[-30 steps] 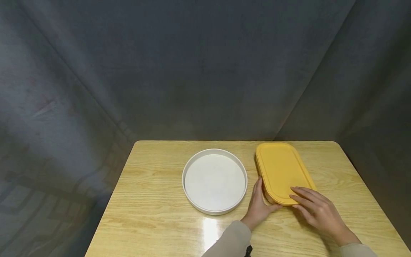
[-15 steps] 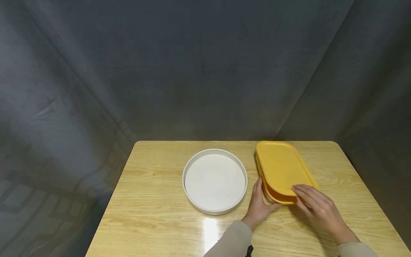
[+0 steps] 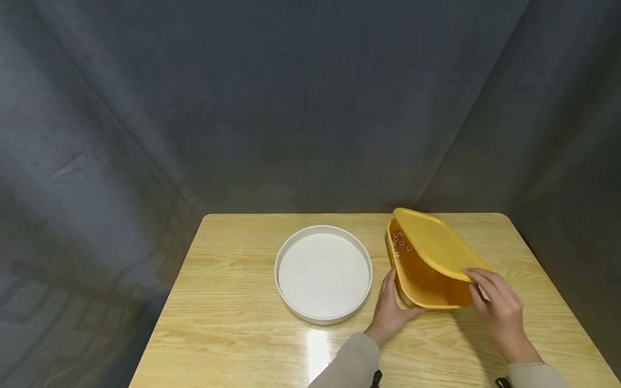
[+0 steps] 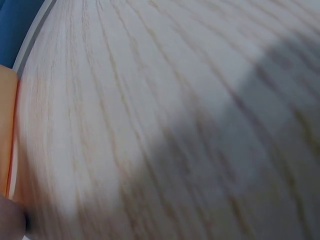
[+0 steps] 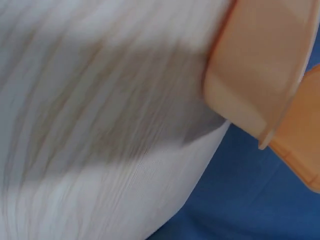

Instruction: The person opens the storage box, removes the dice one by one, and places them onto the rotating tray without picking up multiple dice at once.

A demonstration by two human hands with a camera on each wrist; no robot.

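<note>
The yellow box (image 3: 422, 280) sits on the right half of the bench (image 3: 233, 302), long side running away from the person, and its yellow lid (image 3: 436, 242) is tilted up over it. The lid's near end is raised, its far end down at the box's far rim, and the opening gapes toward the left. Inside, at the far end of the box, lies a small cluster of reddish-brown beads (image 3: 400, 243); too small to tell more.

The right hand (image 3: 499, 310) has the lid's near edge, fingers (image 3: 477, 276) curled over the top of it at the near right corner, pinching it up. The left hand (image 3: 390, 310) is flat against the box's near left side, fingers (image 3: 390, 280) straight along the wall, thumb reaching under the near end, bracing rather than wrapping.

In the right wrist view the box wall (image 5: 255, 75) shows pale orange with the lid edge (image 5: 300, 145) just beyond it, above the bench grain. The left wrist view is mostly blurred wood, with a sliver of orange at the left edge.

Just left of the box, close but apart, stands a round white tray (image 3: 286, 293) with a low rim. A dark grey cloth backdrop (image 3: 291, 108) hangs behind the bench.
</note>
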